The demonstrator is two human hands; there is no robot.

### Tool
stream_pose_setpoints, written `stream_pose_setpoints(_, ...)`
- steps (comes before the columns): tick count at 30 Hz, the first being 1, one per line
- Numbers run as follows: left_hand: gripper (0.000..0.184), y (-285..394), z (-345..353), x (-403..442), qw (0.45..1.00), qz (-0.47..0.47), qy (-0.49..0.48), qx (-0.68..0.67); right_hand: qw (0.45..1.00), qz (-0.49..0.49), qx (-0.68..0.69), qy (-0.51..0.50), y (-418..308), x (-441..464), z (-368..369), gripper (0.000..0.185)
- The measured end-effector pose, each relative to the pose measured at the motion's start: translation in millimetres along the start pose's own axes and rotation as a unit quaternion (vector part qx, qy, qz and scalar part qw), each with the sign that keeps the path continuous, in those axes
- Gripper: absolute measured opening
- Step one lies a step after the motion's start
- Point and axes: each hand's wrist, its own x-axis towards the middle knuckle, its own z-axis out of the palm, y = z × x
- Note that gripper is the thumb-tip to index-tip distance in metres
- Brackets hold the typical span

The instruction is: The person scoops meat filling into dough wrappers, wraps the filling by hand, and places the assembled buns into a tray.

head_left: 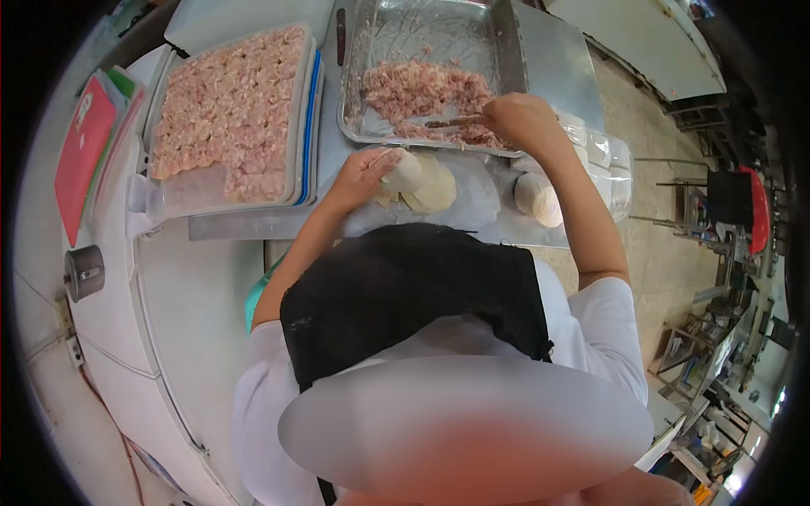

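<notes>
My left hand [364, 175] has its fingers closed around a pale round dough wrapper [404, 171]. Beside and partly under it, more round wrappers [435, 187] lie on a plastic sheet. My right hand [516, 121] reaches over the near right side of a metal pan [351, 101] and grips a thin flat spatula [456, 122]. The spatula's tip is in the minced meat [413, 88], which is heaped in the near half of the pan. A smear of meat streaks the pan's far part.
At left, a tray [198, 198] holds rows of meat-filled dumplings, stacked over a blue-rimmed one. Plastic-wrapped wrapper stacks [612, 164] and a loose round stack [537, 200] sit at right. A dark-handled utensil [341, 38] lies left of the pan. Folders [84, 152] stand far left.
</notes>
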Motion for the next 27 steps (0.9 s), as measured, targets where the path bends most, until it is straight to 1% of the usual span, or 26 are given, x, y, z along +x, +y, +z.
stream_pose_setpoints(3,0.026,9,1,2,0.997,0.011,0.005,0.072,1.000,0.019,0.014,0.007,7,-5,-13,0.021)
stream_pose_setpoints(4,0.026,11,3,1,0.998,0.016,-0.001,0.053,1.000,0.023,0.018,0.010,7,-6,-15,0.021)
stream_pose_setpoints(6,0.025,15,7,3,0.999,0.030,-0.014,0.018,0.999,0.026,-0.009,-0.045,2,-2,-7,0.020)
stream_pose_setpoints(7,0.025,14,7,3,1.000,0.008,-0.019,0.022,0.997,0.029,-0.023,-0.072,-2,0,0,0.020)
stream_pose_setpoints(9,0.025,9,6,2,0.998,-0.039,-0.032,0.029,0.999,-0.053,0.000,0.008,-16,-4,28,0.019)
stream_pose_setpoints(10,0.025,4,6,2,0.998,-0.043,-0.030,0.025,0.994,-0.094,0.012,0.048,-24,-6,33,0.019)
stream_pose_setpoints(11,0.025,-2,5,3,0.998,-0.046,-0.026,0.021,0.993,-0.089,0.025,0.069,-25,-9,33,0.018)
stream_pose_setpoints(12,0.024,-7,4,3,0.998,-0.049,-0.022,0.017,0.996,-0.070,0.021,0.043,-22,-6,25,0.017)
stream_pose_setpoints(14,0.024,-19,-1,3,0.996,-0.072,-0.039,-0.034,0.999,-0.031,0.014,-0.006,-15,2,8,0.017)
stream_pose_setpoints(15,0.024,-18,-2,3,0.994,-0.082,-0.047,-0.059,0.999,-0.035,0.020,-0.009,-15,8,11,0.017)
stream_pose_setpoints(17,0.023,-15,3,0,0.998,-0.056,-0.015,-0.038,0.999,-0.039,0.034,-0.014,-23,17,24,0.017)
stream_pose_setpoints(18,0.024,-11,6,-1,0.999,-0.042,0.002,-0.027,0.997,-0.060,0.044,0.017,-34,17,33,0.017)
stream_pose_setpoints(20,0.025,-6,8,-2,0.998,-0.034,-0.023,-0.040,0.990,-0.101,0.063,0.078,-56,11,47,0.019)
stream_pose_setpoints(21,0.026,-5,8,-2,0.998,-0.031,-0.036,-0.047,0.987,-0.109,0.089,0.072,-56,11,45,0.020)
stream_pose_setpoints(24,0.027,-8,8,-3,0.998,-0.037,-0.040,-0.034,0.996,-0.067,0.053,-0.025,-28,26,24,0.019)
stream_pose_setpoints(25,0.027,-7,7,-3,0.998,-0.040,-0.040,-0.039,0.996,-0.043,0.071,-0.039,-25,27,10,0.019)
stream_pose_setpoints(27,0.027,-5,6,-2,0.997,-0.048,-0.038,-0.050,0.995,-0.074,0.028,-0.053,-27,33,15,0.020)
